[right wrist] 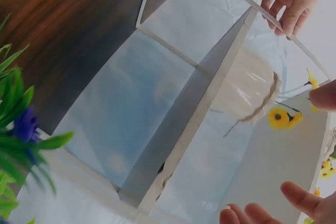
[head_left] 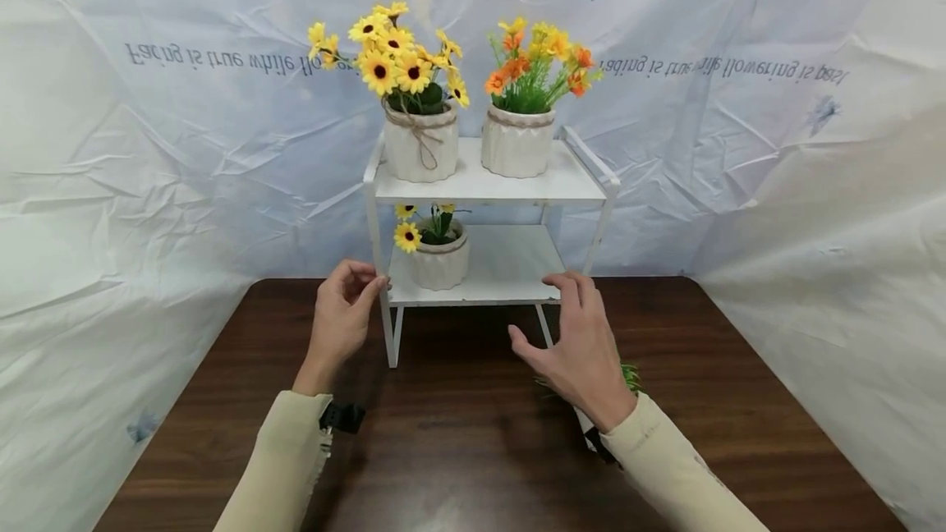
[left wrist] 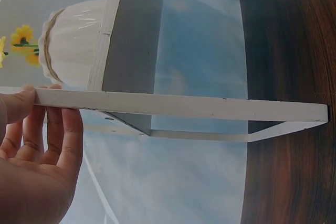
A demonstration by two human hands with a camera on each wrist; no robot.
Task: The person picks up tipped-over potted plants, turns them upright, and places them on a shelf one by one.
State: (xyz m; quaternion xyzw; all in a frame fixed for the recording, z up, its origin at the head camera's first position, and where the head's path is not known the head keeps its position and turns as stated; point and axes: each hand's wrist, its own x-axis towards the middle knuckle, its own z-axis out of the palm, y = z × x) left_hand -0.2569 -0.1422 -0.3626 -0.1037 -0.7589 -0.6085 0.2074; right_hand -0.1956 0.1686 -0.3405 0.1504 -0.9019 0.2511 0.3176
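Observation:
A white two-tier shelf stands on the dark wooden table. My left hand pinches its front left leg beside the lower tier, the thumb on one side and the fingers on the other. Near the front right leg, my right hand is held with thumb and fingers spread apart, nothing between them. On the lower tier, at the left, sits a white pot of yellow flowers. The upper tier carries a white pot of yellow sunflowers and another white pot of orange and yellow flowers.
Beneath my right forearm is a green plant, partly hidden; the right wrist view shows its leaves and a purple bloom. The wooden table runs back to a printed pale sheet.

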